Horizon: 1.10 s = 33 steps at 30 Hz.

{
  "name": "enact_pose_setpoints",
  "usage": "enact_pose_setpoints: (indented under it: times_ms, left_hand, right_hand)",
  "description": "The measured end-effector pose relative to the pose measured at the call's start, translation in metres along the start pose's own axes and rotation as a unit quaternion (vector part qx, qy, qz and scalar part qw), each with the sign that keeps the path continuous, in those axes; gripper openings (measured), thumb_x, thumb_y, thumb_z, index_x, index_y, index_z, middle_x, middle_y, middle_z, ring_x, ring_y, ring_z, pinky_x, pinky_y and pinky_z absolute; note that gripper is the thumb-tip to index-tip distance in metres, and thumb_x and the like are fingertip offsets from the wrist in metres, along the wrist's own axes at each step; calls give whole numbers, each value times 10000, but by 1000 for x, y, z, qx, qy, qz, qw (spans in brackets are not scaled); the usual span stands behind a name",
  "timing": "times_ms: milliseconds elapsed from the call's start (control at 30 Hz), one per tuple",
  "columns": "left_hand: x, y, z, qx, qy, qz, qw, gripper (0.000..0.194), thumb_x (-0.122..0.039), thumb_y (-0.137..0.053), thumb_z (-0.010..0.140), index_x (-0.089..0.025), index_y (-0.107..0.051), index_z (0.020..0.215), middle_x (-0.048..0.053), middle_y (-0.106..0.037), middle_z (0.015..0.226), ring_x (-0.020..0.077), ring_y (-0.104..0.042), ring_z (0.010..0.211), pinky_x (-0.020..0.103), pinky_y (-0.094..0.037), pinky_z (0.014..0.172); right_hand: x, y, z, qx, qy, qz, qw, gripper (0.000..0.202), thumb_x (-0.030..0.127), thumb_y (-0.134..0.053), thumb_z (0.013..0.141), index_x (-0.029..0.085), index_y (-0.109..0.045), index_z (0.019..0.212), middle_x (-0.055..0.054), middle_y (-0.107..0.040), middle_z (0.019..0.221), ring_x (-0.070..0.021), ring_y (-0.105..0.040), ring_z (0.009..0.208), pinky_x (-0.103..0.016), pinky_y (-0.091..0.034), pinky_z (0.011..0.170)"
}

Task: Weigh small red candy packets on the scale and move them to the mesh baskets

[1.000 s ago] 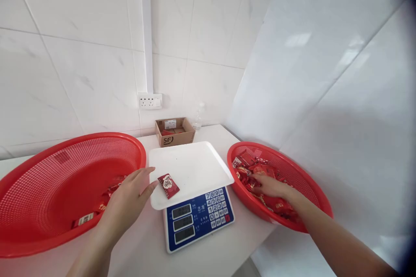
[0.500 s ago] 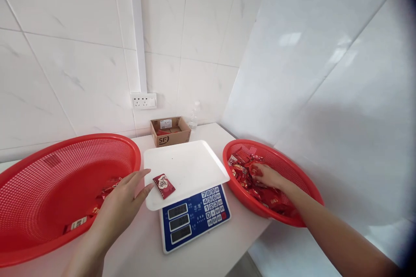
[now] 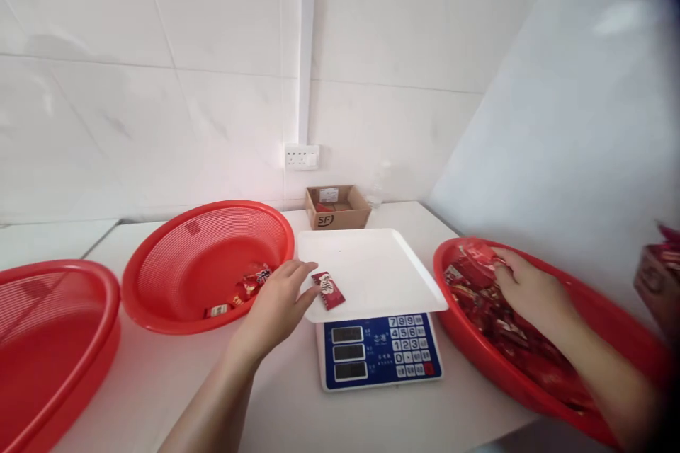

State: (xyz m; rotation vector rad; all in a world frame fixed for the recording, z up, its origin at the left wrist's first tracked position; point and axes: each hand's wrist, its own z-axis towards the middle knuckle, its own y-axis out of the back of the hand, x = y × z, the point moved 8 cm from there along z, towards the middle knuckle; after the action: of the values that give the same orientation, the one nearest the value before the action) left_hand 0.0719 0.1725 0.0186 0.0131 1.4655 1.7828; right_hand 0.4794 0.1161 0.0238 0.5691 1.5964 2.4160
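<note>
A dark red packet point(image 3: 329, 290) with pale lettering lies on the left part of the white weighing pan point(image 3: 372, 269) of a blue digital scale point(image 3: 381, 350). Beside that packet, over the pan's left edge, my left hand point(image 3: 281, 301) is open, thumb and forefinger apart, holding nothing. My right hand point(image 3: 523, 283) pinches a bright red packet point(image 3: 477, 253) over the far end of the right red basket point(image 3: 510, 379). Many red packets point(image 3: 489, 311) fill that basket beneath my hand. The digits on the scale's displays are too dim to read.
A middle red basket point(image 3: 159, 322) holds several packets point(image 3: 249, 287), partly behind my left hand. Another red basket point(image 3: 106, 276) stands at far left. By the wall are a cardboard box point(image 3: 338, 209) and a clear bottle point(image 3: 376, 191). A second box point(image 3: 659, 283) shows at the right edge.
The view has turned left, bringing another basket into sight. My right hand has lifted out of the packets with a red packet. My left hand remains beside the packet on the pan.
</note>
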Motion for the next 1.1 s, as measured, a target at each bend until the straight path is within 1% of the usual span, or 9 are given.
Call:
enact_pose_setpoints:
  times_ms: [233, 333, 433, 533, 633, 733, 833, 967, 1100]
  left_hand:
    - [-13, -3, -4, 4, -55, -10, 998, 281, -296, -527, 918, -230, -538, 1191, 47, -616, 1187, 248, -492, 1208, 421, -400, 1026]
    - [-17, -10, -6, 25, -75, 5, 997, 315, -318, -536, 914, -253, -522, 1221, 42, -586, 1252, 283, -391, 1310, 466, -343, 1071]
    - [-19, -20, -8, 72, -87, 18, 993, 369, -344, -564, 897, -285, -505, 1256, 27, -548, 1325, 318, -287, 1376, 519, -287, 1096]
    - [-19, -30, -9, 122, -76, 27, 989, 374, -370, -568, 892, -298, -518, 1255, 13, -537, 1354, 346, -250, 1389, 580, -224, 1105]
    - [-19, -34, -10, 143, -70, 25, 987, 405, -427, -538, 901, -308, -504, 1286, 24, -520, 1379, 348, -226, 1399, 608, -175, 1108]
    - [-17, -34, -9, 143, -71, 15, 987, 413, -452, -509, 910, -311, -495, 1299, 33, -497, 1401, 335, -205, 1408, 601, -166, 1113]
    - [-14, -32, -7, 125, -74, 10, 989, 396, -427, -486, 927, -307, -491, 1304, 35, -490, 1405, 324, -210, 1408, 592, -177, 1114]
    - [-9, -34, -5, 110, -72, 13, 991, 405, -422, -486, 926, -307, -489, 1314, 36, -495, 1400, 336, -209, 1405, 602, -211, 1100]
    - [-7, -40, -6, 116, -70, 15, 991, 420, -443, -461, 931, -299, -485, 1325, 43, -484, 1412, 327, -222, 1404, 595, -224, 1099]
  right_hand:
    - [171, -35, -51, 81, 210, 173, 959, 451, 264, -317, 891, 203, -537, 1280, -89, -630, 1245, -242, -598, 1131, -409, -492, 938]
    - [206, -55, -66, 128, 278, 195, 932, 440, 288, -378, 897, 241, -512, 1314, -67, -558, 1341, -225, -517, 1233, -434, -441, 1018]
    - [216, -69, -77, 186, 313, 172, 916, 441, 310, -459, 875, 234, -537, 1303, -71, -490, 1407, -251, -404, 1325, -477, -361, 1081]
    - [209, -71, -82, 222, 320, 150, 909, 461, 297, -455, 879, 228, -515, 1331, -63, -463, 1430, -239, -370, 1346, -472, -323, 1107]
    - [186, -54, -73, 201, 300, 145, 921, 482, 349, -451, 883, 254, -482, 1355, -47, -447, 1443, -230, -376, 1343, -455, -335, 1102]
    - [138, -30, -50, 152, 221, 125, 955, 473, 407, -421, 886, 246, -507, 1322, -64, -505, 1395, -247, -456, 1287, -448, -376, 1072]
    - [72, -18, -33, 138, 110, 67, 982, 471, 388, -408, 873, 224, -515, 1301, -84, -543, 1355, -281, -503, 1240, -460, -431, 1011]
    - [4, -34, -38, 197, 54, 10, 979, 525, 388, -498, 804, 231, -515, 1305, -89, -503, 1394, -300, -469, 1270, -440, -428, 1009]
    - [-19, -49, -47, 205, 65, -2, 977, 497, 397, -506, 782, 238, -555, 1250, -88, -490, 1402, -284, -463, 1276, -421, -421, 1008]
